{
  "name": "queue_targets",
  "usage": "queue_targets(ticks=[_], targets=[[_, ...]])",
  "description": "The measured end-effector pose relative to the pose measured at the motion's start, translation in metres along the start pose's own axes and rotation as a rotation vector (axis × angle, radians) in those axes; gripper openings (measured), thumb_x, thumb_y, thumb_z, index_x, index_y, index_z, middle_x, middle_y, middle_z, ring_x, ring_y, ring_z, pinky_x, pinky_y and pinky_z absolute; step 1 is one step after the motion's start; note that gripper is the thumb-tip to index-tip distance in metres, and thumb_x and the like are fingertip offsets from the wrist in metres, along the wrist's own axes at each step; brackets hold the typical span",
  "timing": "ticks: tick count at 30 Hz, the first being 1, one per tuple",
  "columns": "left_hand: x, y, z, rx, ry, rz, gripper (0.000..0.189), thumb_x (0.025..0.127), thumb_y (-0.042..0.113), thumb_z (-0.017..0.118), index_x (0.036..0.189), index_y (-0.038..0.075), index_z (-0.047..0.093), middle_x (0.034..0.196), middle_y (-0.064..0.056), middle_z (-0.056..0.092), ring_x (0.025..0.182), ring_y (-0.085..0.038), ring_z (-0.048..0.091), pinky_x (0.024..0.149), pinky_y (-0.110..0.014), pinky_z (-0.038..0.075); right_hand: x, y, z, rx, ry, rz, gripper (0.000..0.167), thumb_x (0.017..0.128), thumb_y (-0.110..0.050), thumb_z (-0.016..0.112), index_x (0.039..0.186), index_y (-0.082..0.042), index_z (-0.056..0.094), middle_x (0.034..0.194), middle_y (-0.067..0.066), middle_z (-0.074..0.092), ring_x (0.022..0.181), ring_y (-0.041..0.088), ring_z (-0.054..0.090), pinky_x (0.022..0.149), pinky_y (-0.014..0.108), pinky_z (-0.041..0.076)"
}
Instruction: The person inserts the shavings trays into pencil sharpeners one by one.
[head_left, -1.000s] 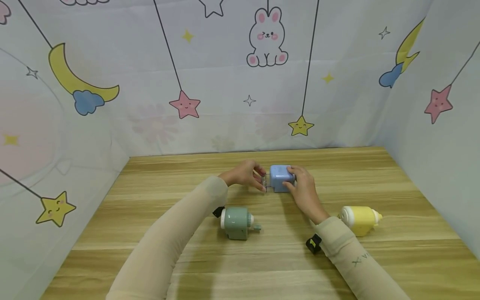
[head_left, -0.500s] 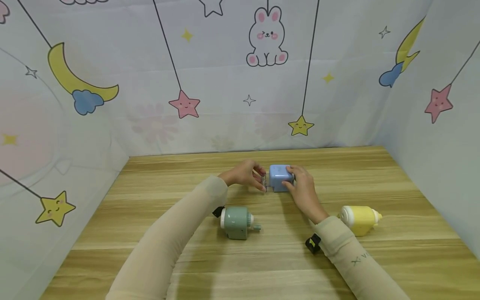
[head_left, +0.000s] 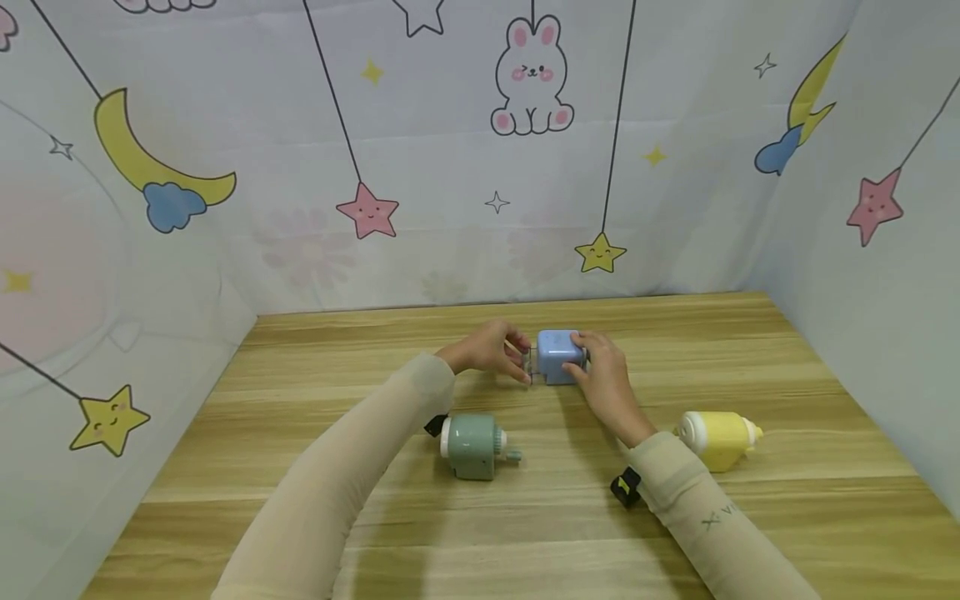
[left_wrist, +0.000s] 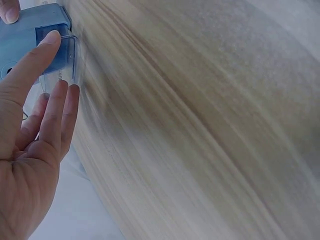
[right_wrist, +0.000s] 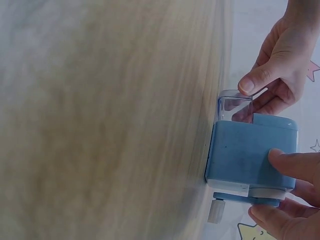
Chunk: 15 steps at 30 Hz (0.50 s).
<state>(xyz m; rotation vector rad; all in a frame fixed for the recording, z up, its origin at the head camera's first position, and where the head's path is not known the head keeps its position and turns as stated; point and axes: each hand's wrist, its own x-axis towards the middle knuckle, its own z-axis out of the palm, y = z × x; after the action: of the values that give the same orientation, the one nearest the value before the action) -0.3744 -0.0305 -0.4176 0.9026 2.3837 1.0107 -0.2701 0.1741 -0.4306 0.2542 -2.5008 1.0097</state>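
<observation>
A blue crank pencil sharpener (head_left: 557, 354) stands near the back of the table in the head view. Its clear shavings drawer (right_wrist: 235, 106) sticks partly out of the left side. My left hand (head_left: 491, 348) pinches that drawer's outer end, the thumb on one face and fingertips on the other. On the opposite side, my right hand (head_left: 609, 379) grips the blue body around its crank end. The crank arm and pale handle (right_wrist: 216, 211) show beside the right fingers in the right wrist view. The left wrist view shows the left palm (left_wrist: 30, 175) and the clear drawer up close.
Nearer the front, a green crank sharpener (head_left: 474, 446) lies between the forearms. A yellow sharpener (head_left: 723, 440) sits right of the right sleeve. Small black pieces (head_left: 626, 487) show beside both sleeves. A printed white cloth (head_left: 450, 167) walls the table's back and sides.
</observation>
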Motion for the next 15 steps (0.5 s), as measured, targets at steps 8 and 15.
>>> queue_targets(ticks=[8,15], targets=[[-0.0002,-0.0012,-0.0002,-0.025,0.002,0.008,0.054,0.075,0.012,0.090,0.120,-0.003,0.065,0.117,-0.014,0.066,0.099,-0.023,0.069,0.083,-0.028,0.057,-0.0011,-0.0006,0.0002,0.000,0.011,-0.014,0.048,0.081,0.002,0.080,0.123,0.016,0.060,0.126,0.030,0.059,0.119,0.044,0.055,0.099,0.051,0.048],[-0.0002,-0.0031,-0.0001,-0.048,-0.002,0.014,0.053,0.076,0.011,0.089,0.121,-0.002,0.064,0.117,-0.014,0.066,0.100,-0.023,0.068,0.084,-0.028,0.057,-0.0012,-0.0004,0.0006,-0.002,0.004,-0.017,0.048,0.082,0.001,0.079,0.124,0.015,0.060,0.127,0.030,0.059,0.118,0.043,0.056,0.096,0.048,0.051]])
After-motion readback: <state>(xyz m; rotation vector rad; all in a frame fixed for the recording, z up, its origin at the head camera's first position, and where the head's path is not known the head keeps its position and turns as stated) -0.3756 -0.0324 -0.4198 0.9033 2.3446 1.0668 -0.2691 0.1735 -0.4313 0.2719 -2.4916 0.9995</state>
